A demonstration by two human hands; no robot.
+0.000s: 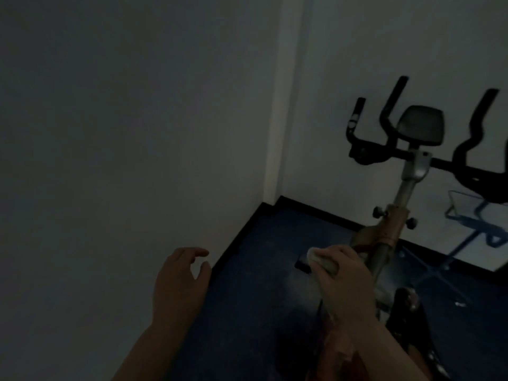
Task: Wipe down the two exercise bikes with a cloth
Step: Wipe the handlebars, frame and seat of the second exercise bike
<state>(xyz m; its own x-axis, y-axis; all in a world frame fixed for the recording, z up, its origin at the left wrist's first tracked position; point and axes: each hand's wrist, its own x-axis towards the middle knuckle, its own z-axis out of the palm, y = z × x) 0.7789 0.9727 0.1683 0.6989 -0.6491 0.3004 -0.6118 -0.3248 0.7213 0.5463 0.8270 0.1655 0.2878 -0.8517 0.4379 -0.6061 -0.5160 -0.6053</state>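
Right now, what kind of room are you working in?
Probably a small gym or fitness room, dimly lit. An exercise bike with black handlebars stands on dark blue flooring in a corner of bare white walls, and the right hand presses a cloth on its frame.

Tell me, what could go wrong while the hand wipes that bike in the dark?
The room is dim, so the right hand gripping the cloth might miss dirty spots on the bike frame. Knuckles could bump an adjustment knob sticking out just above. The left hand holds nothing, so leaning in may feel less steady.
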